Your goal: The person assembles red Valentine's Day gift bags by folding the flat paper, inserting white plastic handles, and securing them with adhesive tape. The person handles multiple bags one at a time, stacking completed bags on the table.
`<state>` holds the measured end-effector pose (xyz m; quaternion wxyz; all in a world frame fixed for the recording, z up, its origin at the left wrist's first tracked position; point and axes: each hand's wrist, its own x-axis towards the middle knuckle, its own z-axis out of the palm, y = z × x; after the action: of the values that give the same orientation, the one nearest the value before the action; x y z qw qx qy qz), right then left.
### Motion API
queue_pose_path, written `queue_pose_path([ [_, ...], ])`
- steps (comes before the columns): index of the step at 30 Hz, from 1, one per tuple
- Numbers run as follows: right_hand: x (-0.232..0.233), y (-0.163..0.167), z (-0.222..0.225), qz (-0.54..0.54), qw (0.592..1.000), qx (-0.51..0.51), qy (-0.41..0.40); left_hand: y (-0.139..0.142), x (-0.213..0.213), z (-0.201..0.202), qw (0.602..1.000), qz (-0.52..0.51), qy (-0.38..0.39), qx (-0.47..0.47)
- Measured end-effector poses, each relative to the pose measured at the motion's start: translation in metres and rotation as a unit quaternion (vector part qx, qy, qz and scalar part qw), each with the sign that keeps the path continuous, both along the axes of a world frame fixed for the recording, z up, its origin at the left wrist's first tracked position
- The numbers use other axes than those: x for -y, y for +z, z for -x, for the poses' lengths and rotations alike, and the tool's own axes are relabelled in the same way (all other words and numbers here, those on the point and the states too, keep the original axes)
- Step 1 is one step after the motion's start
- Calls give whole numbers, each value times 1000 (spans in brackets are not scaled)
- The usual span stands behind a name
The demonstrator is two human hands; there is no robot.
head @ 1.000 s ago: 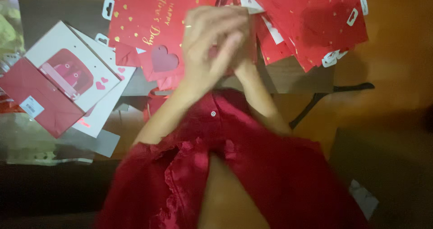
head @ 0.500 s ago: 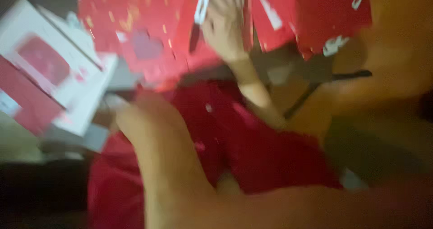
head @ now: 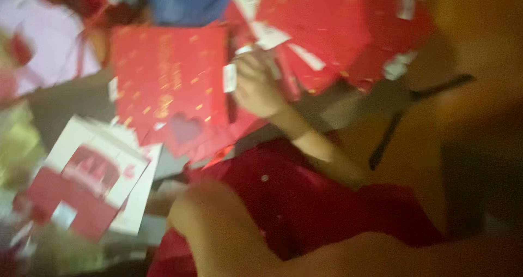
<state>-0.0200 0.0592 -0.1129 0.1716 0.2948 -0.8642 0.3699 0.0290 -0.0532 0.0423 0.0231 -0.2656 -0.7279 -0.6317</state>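
Our right hand (head: pixel 259 89) rests on flat red paper gift bag with gold dots and heart cut-out (head: pixel 174 86), on table above red garment (head: pixel 305 206); finger grip unclear through blur. Our left hand (head: pixel 204 214) near white-and-red card stack (head: pixel 92 173), fingers indistinct.

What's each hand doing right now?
Left hand: near the camera, blurred; grip cannot be told.
Right hand: reaching among the red gift bags, fingers curled; whether it holds one cannot be told.

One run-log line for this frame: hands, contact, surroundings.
right hand: on stack of red gift bags | left hand: near camera, blurred, grip unclear | nearby: white-and-red flat packs, red garment | image: motion-blurred
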Motion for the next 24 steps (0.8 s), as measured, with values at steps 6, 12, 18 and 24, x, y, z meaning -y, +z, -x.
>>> queue_pose_path([
  [6,-10,-4,4,-39,999,-8,-35,35,-6,-17,991,-66,-107,-34],
  [12,-10,-10,6,-46,998,-5,-44,43,-4,-15,976,-106,-187,-36],
  [18,-14,-7,1,-32,998,31,-54,45,18,-9,988,-103,-119,11],
  [24,-16,4,8,-73,996,33,-43,-61,-14,13,989,59,121,54],
])
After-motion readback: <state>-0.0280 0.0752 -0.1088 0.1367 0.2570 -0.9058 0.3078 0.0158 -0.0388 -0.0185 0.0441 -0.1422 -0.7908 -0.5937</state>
